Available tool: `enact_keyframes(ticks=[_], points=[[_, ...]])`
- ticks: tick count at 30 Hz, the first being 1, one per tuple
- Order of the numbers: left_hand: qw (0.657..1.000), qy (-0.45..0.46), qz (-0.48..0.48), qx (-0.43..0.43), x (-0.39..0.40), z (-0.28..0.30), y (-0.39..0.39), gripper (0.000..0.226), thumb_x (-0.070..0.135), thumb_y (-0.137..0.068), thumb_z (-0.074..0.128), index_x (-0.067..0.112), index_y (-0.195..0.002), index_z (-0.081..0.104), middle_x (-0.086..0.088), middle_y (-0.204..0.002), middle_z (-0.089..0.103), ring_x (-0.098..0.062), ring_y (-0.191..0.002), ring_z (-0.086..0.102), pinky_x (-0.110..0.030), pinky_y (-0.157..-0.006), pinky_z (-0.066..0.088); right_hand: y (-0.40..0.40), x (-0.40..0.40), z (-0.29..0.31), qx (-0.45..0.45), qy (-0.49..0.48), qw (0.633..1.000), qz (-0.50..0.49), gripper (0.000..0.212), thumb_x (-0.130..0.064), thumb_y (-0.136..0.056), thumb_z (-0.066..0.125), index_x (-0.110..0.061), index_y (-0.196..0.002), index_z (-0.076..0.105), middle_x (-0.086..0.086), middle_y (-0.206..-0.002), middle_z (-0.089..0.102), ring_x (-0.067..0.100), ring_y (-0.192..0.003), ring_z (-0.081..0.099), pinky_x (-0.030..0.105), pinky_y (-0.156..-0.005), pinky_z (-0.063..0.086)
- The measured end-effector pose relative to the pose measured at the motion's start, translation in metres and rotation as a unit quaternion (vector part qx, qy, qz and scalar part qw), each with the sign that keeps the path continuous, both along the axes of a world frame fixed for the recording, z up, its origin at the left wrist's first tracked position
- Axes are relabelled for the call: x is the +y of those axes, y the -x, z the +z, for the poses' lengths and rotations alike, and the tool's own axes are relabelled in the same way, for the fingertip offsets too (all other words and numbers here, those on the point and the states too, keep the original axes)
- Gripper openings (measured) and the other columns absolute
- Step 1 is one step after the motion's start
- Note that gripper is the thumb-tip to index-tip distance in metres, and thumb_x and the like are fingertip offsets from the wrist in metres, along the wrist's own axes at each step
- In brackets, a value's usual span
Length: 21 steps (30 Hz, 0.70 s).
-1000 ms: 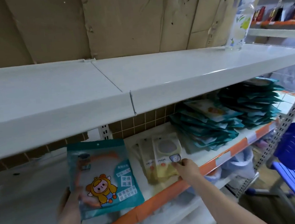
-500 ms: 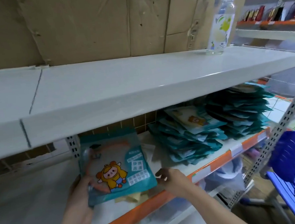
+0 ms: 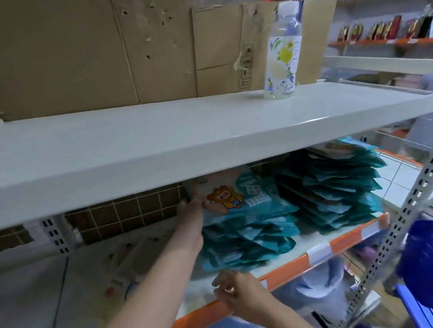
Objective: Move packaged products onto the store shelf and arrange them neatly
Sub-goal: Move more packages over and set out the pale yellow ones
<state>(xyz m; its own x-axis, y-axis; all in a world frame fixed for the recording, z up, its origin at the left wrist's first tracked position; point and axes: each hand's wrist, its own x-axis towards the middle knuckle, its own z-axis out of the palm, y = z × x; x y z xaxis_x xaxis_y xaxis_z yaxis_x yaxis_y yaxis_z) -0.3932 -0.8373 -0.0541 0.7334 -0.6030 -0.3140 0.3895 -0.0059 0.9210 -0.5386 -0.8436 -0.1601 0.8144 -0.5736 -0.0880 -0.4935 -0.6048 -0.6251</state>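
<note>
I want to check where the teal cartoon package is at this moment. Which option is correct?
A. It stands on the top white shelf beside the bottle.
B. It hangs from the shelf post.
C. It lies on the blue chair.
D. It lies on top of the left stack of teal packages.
D: the teal cartoon package lies on the left stack of teal packages, with the left hand at its left edge.

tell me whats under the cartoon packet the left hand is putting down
The cartoon packet lies on top of a stack of teal packets on the shelf. The left hand is at its left edge. The packets' faces are mostly covered.
</note>
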Motion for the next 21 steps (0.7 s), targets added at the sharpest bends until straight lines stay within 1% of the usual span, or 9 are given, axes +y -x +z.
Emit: enact_keyframes(ticks=[2, 5, 9, 12, 15, 16, 18, 19, 21], points=[[0.999, -0.030, 0.002, -0.018, -0.027, -0.004, 0.010, 0.031, 0.014, -0.093, 0.051, 0.005, -0.122, 0.051, -0.009, -0.094, 0.058, -0.024, -0.084, 0.057, -0.035, -0.074, 0.050, 0.005, -0.003, 0.000, -0.014, -0.019, 1.000, 0.011, 0.025, -0.032, -0.091, 0.054, -0.024, -0.113, 0.065, -0.011, -0.094, 0.062, 0.012, -0.094, 0.063, 0.024, -0.083, 0.048], [0.993, -0.093, 0.003, -0.073, -0.054, -0.020, 0.019, 0.043, 0.022, -0.091, 0.047, 0.014, -0.134, 0.045, -0.012, -0.117, 0.058, -0.027, -0.096, 0.057, -0.036, -0.085, 0.050, 0.010, -0.009, 0.000, -0.024, -0.031, 0.999, 0.029, 0.026, -0.032, -0.090, 0.054, -0.023, -0.112, 0.065, -0.005, -0.098, 0.068, 0.013, -0.091, 0.065, 0.024, -0.082, 0.050], [0.936, -0.263, -0.014, -0.234, -0.070, -0.036, 0.017, 0.060, 0.038, -0.081, 0.052, 0.022, -0.137, 0.041, -0.010, -0.141, 0.042, -0.034, -0.125, 0.042, -0.046, -0.100, 0.042, 0.012, -0.020, -0.002, -0.028, -0.034, 0.999, 0.030, 0.027, -0.033, -0.089, 0.053, -0.026, -0.112, 0.065, -0.002, -0.105, 0.070, 0.013, -0.092, 0.064, 0.025, -0.084, 0.050], [0.923, -0.275, -0.003, -0.268, -0.072, -0.034, 0.022, 0.058, 0.038, -0.086, 0.054, 0.021, -0.139, 0.040, -0.008, -0.147, 0.031, -0.033, -0.135, 0.030, -0.047, -0.105, 0.036, 0.011, -0.023, -0.004, -0.035, -0.042, 0.998, 0.025, 0.028, -0.034, -0.088, 0.052, -0.028, -0.112, 0.065, -0.006, -0.103, 0.068, 0.010, -0.092, 0.064, 0.024, -0.085, 0.050], [0.943, -0.213, -0.011, -0.254, -0.065, -0.035, 0.021, 0.044, 0.048, -0.088, 0.051, 0.024, -0.124, 0.053, -0.009, -0.132, 0.050, -0.031, -0.120, 0.049, -0.044, -0.097, 0.045, 0.009, -0.022, -0.006, -0.037, -0.048, 0.998, 0.030, 0.028, -0.034, -0.088, 0.052, -0.029, -0.111, 0.065, -0.011, -0.093, 0.062, 0.011, -0.092, 0.063, 0.024, -0.083, 0.048], [0.950, -0.184, -0.011, -0.251, -0.060, -0.035, 0.021, 0.033, 0.051, -0.088, 0.050, 0.026, -0.107, 0.060, -0.008, -0.121, 0.058, -0.029, -0.111, 0.055, -0.040, -0.091, 0.048, 0.008, -0.022, -0.007, -0.033, -0.047, 0.998, 0.032, 0.028, -0.034, -0.087, 0.051, -0.029, -0.111, 0.065, -0.012, -0.092, 0.062, 0.011, -0.092, 0.062, 0.024, -0.083, 0.047], [0.954, -0.134, -0.008, -0.268, -0.041, -0.034, 0.019, 0.024, 0.046, -0.089, 0.051, 0.029, -0.074, 0.058, -0.009, -0.093, 0.066, -0.027, -0.088, 0.062, -0.031, -0.072, 0.046, 0.005, -0.021, -0.008, -0.025, -0.050, 0.998, 0.033, 0.029, -0.033, -0.087, 0.050, -0.029, -0.111, 0.065, -0.010, -0.096, 0.066, 0.010, -0.094, 0.062, 0.023, -0.083, 0.047], [0.952, -0.120, -0.006, -0.282, -0.030, -0.033, 0.018, 0.024, 0.038, -0.090, 0.051, 0.027, -0.069, 0.054, -0.008, -0.082, 0.064, -0.026, -0.078, 0.059, -0.031, -0.066, 0.041, 0.003, -0.019, -0.009, -0.025, -0.056, 0.998, 0.034, 0.030, -0.033, -0.087, 0.049, -0.029, -0.112, 0.066, -0.009, -0.099, 0.067, 0.009, -0.094, 0.062, 0.023, -0.083, 0.048], [0.945, -0.126, -0.002, -0.303, -0.003, -0.033, 0.009, 0.016, 0.032, -0.093, 0.052, 0.023, -0.079, 0.053, 0.001, -0.077, 0.058, -0.020, -0.074, 0.055, -0.031, -0.065, 0.040, -0.003, -0.015, -0.009, -0.026, -0.065, 0.997, 0.037, 0.029, -0.032, -0.088, 0.050, -0.028, -0.112, 0.066, -0.008, -0.102, 0.069, 0.008, -0.093, 0.062, 0.023, -0.082, 0.049]])
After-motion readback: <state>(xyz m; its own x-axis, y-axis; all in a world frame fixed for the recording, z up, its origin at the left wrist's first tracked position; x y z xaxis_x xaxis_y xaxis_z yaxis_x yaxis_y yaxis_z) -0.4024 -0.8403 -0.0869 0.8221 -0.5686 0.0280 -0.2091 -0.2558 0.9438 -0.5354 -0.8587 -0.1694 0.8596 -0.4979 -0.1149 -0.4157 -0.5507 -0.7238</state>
